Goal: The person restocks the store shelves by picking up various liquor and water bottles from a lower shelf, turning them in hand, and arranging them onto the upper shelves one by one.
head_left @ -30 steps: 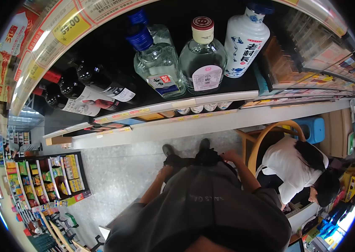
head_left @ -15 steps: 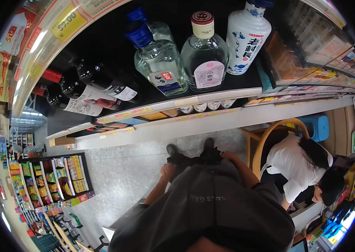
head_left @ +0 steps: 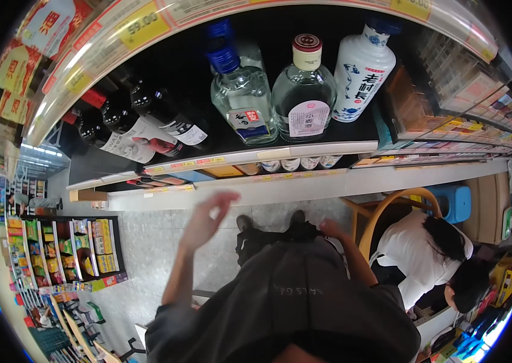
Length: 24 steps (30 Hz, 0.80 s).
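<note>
Two hands of the person are in view. The left hand is held up over the grey floor, its fingers loosely parted and released, grasping nothing; they blur slightly, and the nearest thing in the view is the front of the shelf. The right hand is by the person's right thigh with its fingers bent; whether they grasp anything, one cannot tell.

The bottles stand on the shelf in front of the person, well apart from the right hand. Four are pale or clear: two blue-capped bottles, one behind the other; one clear bottle with a pink label, just beside them; and one white bottle with blue patterns, to its right. Farther left are at least three dark bottles, overlapping so that an exact count is unclear. Under this level, four round pale tops show in a row.

Two shoes point toward the shelf. To the right are one curved wooden chair, one blue stool and one other person in a white top, bent forward. One rack of colourful packets stands to the left.
</note>
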Each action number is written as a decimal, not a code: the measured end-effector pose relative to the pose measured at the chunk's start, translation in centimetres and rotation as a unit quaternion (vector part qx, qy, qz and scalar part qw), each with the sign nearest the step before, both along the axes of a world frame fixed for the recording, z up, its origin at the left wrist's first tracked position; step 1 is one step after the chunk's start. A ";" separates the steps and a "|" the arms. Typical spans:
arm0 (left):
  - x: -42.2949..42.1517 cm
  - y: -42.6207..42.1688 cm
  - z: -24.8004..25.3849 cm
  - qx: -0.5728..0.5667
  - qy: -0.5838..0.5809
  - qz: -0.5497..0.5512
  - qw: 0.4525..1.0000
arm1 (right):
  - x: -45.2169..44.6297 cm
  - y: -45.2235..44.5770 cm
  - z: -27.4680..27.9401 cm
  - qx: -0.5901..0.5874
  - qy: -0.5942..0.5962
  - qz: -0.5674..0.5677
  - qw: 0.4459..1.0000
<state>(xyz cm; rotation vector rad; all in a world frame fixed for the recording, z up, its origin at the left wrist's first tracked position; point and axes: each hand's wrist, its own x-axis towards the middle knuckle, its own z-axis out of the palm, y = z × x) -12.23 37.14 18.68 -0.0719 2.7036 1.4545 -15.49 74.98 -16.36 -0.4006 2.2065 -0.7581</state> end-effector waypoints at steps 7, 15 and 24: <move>-10.6 4.7 12.6 -0.058 0.415 0.096 0.903 | -6.0 -9.2 14.3 -0.252 0.076 -0.046 0.964; -14.4 6.4 13.1 -0.191 0.404 0.135 0.884 | -3.8 -11.1 19.6 -0.316 0.012 0.009 0.949; -14.9 5.9 11.0 0.049 0.475 0.065 0.876 | -4.3 -10.4 23.0 -0.318 0.020 0.003 0.948</move>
